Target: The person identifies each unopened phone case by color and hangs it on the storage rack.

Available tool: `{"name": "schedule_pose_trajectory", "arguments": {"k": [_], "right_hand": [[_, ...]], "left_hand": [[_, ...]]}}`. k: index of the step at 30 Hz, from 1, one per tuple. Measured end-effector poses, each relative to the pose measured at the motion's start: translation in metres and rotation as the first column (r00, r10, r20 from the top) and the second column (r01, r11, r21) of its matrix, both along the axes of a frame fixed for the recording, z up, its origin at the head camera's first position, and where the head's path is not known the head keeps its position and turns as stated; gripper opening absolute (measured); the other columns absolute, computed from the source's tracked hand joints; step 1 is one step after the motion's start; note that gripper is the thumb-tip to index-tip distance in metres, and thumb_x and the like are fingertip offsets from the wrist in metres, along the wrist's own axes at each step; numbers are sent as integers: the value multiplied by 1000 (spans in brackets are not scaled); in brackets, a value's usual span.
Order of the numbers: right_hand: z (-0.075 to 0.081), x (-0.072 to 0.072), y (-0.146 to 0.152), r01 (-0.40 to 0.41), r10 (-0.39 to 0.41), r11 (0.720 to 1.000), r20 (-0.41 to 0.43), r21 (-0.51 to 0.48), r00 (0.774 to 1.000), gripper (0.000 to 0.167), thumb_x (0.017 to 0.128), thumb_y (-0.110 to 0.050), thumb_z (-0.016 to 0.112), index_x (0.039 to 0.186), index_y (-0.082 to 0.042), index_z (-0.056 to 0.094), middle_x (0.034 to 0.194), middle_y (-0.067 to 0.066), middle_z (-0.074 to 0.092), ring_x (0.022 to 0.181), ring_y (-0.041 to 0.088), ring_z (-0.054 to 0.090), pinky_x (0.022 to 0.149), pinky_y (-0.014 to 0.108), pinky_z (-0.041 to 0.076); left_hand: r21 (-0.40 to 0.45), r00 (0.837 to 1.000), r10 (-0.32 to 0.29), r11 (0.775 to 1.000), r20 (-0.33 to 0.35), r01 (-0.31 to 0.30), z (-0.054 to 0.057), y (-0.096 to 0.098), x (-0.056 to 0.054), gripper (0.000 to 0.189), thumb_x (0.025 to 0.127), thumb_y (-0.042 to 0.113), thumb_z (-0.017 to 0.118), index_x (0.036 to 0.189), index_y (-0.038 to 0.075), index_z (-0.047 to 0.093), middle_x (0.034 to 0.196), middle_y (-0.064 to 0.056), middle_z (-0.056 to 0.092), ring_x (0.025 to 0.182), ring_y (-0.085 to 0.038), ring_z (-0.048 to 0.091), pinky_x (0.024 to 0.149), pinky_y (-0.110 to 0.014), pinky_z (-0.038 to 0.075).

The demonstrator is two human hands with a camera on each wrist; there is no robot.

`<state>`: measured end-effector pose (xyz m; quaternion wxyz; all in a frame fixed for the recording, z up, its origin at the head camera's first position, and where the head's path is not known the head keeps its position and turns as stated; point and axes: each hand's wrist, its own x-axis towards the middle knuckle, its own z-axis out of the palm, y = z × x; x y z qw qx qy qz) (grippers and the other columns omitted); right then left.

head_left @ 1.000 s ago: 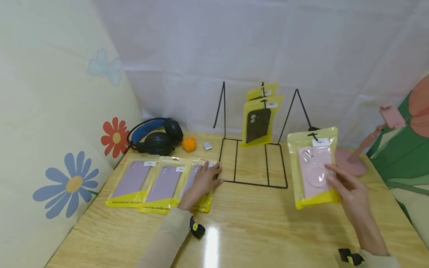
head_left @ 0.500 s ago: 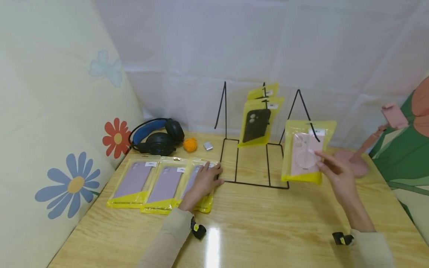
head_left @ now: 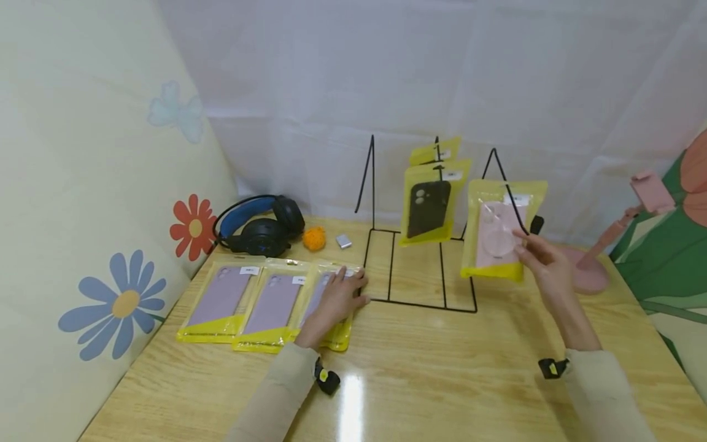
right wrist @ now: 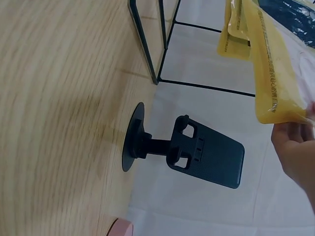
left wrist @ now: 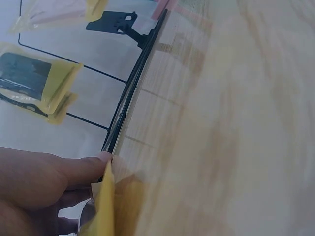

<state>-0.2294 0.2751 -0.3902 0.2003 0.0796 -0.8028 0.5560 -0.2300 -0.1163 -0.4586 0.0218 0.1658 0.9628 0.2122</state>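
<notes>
In the head view, my right hand (head_left: 544, 264) pinches the lower right side of a yellow-edged pouch with a pink phone case (head_left: 494, 230). The pouch hangs tilted on the right arm of a black wire rack (head_left: 417, 303), whose wire runs in front of its upper part. My left hand (head_left: 336, 301) lies over the rightmost pouch with a purple phone case (head_left: 323, 337) and grips the rack's front left corner; the left wrist view has the thumb (left wrist: 88, 169) at the bar's end. Two pouches with black phone cases (head_left: 428, 209) hang on the middle arm.
Two more purple-case pouches (head_left: 270, 307) lie on the left. Behind them are headphones (head_left: 265, 236), an orange ball (head_left: 314, 239) and a small silver block (head_left: 343, 241). A pink phone stand (head_left: 588, 270) stands at right; a black phone stand (right wrist: 206, 152) is behind the rack's right arm.
My right hand has moved the pink-case pouch up, back and slightly left, its top passing along the right arm from the tip. My left hand has stayed put.
</notes>
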Motion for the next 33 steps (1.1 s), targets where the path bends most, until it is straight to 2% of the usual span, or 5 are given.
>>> {"name": "schedule_pose_trajectory", "arguments": {"k": [4,14,25,30,33], "right_hand": [[1,-10,-4,11,-10,999,13,-33,1000,34,95,-15,61,129,-9,62,107,-11,61,87,6,52,74,11,46],[3,-33,-9,26,-22,987,30,-157,999,32,93,-8,63,125,-8,65,93,-3,55,80,8,50,64,15,46],[4,-45,-15,30,-30,970,1,-240,1000,28,90,-4,65,118,-8,69,88,-6,60,77,8,49,65,15,45],[-1,-43,-13,-47,42,928,-21,-370,999,22,91,0,63,110,-6,72,99,-6,69,84,7,59,72,15,49],[-6,-40,-10,-64,53,867,-36,-495,998,21,91,7,59,105,-1,71,99,-2,72,90,9,64,78,16,51]], "left_hand": [[1,1000,0,1000,-4,0,-1,0,1,49,91,25,67,135,6,56,148,-10,42,139,-46,25,114,-55,16],[4,1000,-10,1000,3,10,-1,0,1,48,92,24,66,135,5,56,148,-10,42,139,-45,25,115,-54,16],[11,1000,-13,1000,-4,13,0,1,3,48,91,24,67,134,4,57,146,-11,44,138,-47,26,114,-55,17],[15,1000,-14,1000,-9,14,0,1,4,47,91,23,67,132,3,58,146,-11,44,138,-47,27,113,-56,18],[13,1000,-9,1000,-9,9,1,0,3,47,91,23,67,133,4,58,146,-11,44,138,-47,27,113,-55,18]]}}
